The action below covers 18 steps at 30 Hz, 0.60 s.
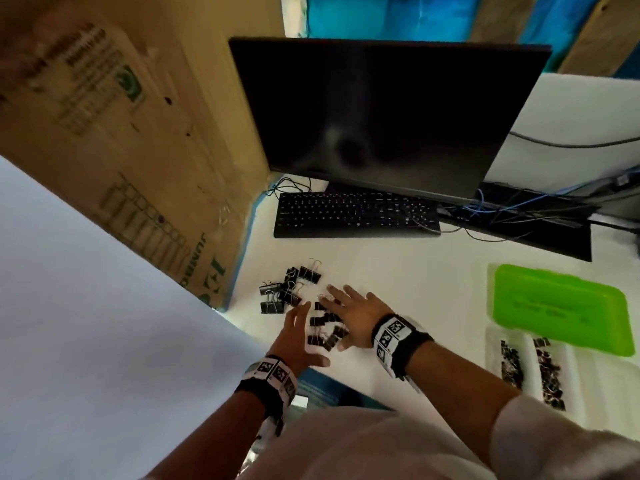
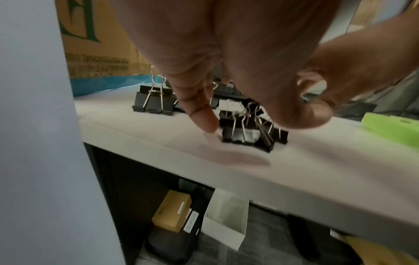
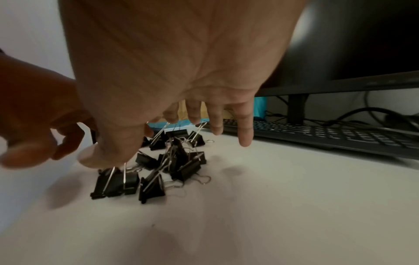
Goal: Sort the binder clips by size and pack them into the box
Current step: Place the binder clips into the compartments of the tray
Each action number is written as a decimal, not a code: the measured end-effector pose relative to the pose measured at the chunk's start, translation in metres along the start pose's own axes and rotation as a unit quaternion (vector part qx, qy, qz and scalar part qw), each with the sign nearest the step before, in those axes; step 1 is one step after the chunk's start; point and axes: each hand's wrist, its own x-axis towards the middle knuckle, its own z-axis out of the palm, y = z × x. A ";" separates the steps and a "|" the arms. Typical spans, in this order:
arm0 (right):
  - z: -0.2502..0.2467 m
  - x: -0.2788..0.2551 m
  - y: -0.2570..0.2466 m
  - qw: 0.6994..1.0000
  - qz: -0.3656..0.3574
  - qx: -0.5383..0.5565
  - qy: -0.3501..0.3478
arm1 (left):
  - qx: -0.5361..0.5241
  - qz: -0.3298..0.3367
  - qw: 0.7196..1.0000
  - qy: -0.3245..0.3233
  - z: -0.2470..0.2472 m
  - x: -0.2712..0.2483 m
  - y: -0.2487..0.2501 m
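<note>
A small pile of medium black binder clips [image 1: 325, 329] [image 2: 244, 132] [image 3: 163, 170] lies on the white desk [image 1: 415, 271]. Larger clips [image 1: 287, 289] [image 2: 154, 102] [image 3: 176, 136] sit just beyond it. My left hand [image 1: 298, 330] [image 2: 249, 107] hovers at the pile's left with relaxed fingers and holds nothing. My right hand [image 1: 349, 313] [image 3: 176, 114] is spread flat over the pile, its thumb touching a clip's wire handle. At the right, a clear compartment box [image 1: 575, 375] holds rows of small clips [image 1: 512, 365], with its green lid [image 1: 561, 306] [image 2: 394, 129] beside it.
A black keyboard [image 1: 353, 216] and a dark monitor [image 1: 381, 116] stand behind the clips, with tangled cables [image 1: 512, 209] to the right. A large cardboard box [image 1: 121, 133] and a white panel [image 1: 86, 323] close off the left. The desk's front edge runs just under my wrists.
</note>
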 end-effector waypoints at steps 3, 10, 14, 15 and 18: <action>0.005 0.010 -0.008 1.000 0.000 -0.006 -0.021 | 0.046 -0.007 0.998 -0.050 0.005 0.010 -0.001; 0.027 -0.003 0.010 0.994 0.013 0.107 0.030 | 0.121 0.052 0.989 -0.059 0.023 0.038 0.014; 0.032 -0.025 0.024 0.982 0.046 0.172 0.057 | 0.159 0.091 0.980 -0.079 0.030 0.046 0.027; 0.033 -0.030 0.028 0.981 0.063 0.173 0.060 | 0.157 0.100 0.979 -0.084 0.031 0.049 0.030; 0.038 -0.042 0.038 0.977 0.100 0.180 0.059 | 0.131 0.115 0.980 -0.095 0.031 0.056 0.039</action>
